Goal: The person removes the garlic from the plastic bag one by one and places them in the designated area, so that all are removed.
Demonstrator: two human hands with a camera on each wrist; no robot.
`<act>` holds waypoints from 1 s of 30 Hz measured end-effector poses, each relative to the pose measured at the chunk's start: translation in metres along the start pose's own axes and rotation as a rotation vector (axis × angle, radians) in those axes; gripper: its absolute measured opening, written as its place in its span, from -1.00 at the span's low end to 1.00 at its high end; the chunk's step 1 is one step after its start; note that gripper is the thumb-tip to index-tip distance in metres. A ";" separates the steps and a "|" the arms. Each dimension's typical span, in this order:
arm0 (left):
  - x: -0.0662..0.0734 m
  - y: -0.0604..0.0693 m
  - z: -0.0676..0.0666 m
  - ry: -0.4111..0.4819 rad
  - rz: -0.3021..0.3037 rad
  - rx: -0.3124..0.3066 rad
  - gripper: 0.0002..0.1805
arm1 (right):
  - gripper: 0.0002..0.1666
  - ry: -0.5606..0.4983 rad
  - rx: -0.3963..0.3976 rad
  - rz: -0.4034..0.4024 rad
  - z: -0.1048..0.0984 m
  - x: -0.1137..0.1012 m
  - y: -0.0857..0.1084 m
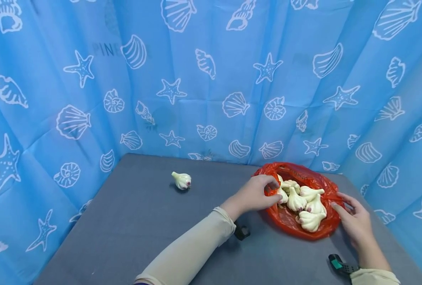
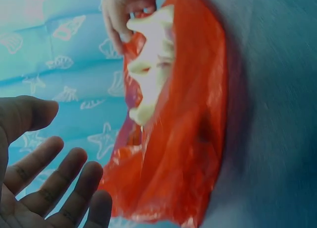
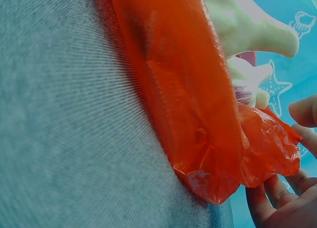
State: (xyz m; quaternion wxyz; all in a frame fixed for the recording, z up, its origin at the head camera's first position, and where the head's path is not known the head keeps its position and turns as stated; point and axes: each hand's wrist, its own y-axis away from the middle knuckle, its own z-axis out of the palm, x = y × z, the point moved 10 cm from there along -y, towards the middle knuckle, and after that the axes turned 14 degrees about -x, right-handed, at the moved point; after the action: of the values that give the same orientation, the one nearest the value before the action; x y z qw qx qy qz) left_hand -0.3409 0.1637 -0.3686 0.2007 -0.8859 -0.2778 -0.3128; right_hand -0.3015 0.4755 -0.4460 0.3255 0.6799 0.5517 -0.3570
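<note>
An open red plastic bag (image 1: 285,227) stands on the grey table with several garlic bulbs (image 1: 296,202) inside. My left hand (image 1: 255,192) is at the bag's left rim, its thumb close to the nearest bulbs. In the left wrist view the fingers (image 2: 74,161) of that hand are spread apart, with nothing held between them and the thumb. On the opposite side, my right hand (image 1: 356,219) touches the right rim. Its fingers (image 3: 277,191) lie against the bag's outside, and the thumb stands apart from them.
One garlic bulb (image 1: 182,181) lies alone on the grey tabletop (image 1: 143,221), left of the bag. A blue curtain (image 1: 211,83) with white shells and starfish hangs behind and at both sides. A dark device (image 1: 341,266) is strapped at my right wrist.
</note>
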 end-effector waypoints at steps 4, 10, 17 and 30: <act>0.005 -0.012 0.011 0.041 -0.002 -0.015 -0.73 | -0.31 -0.020 0.009 -0.027 -0.002 0.000 0.002; 0.020 -0.025 0.029 0.030 0.030 -0.045 -0.73 | -0.27 -0.005 0.016 0.022 -0.003 0.006 0.004; 0.031 -0.035 0.051 0.014 0.021 -0.094 -0.69 | -0.23 0.011 0.003 0.047 0.002 0.006 0.001; 0.031 -0.056 0.086 -0.006 -0.043 -0.145 -0.66 | -0.33 -0.021 0.001 -0.054 0.000 -0.003 0.000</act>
State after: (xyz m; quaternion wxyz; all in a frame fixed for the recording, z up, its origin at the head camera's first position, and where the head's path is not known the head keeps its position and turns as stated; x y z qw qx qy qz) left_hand -0.3173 0.2636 -0.4001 0.1283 -0.8930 -0.2738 -0.3334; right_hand -0.3018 0.4736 -0.4432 0.3212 0.6609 0.5664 -0.3731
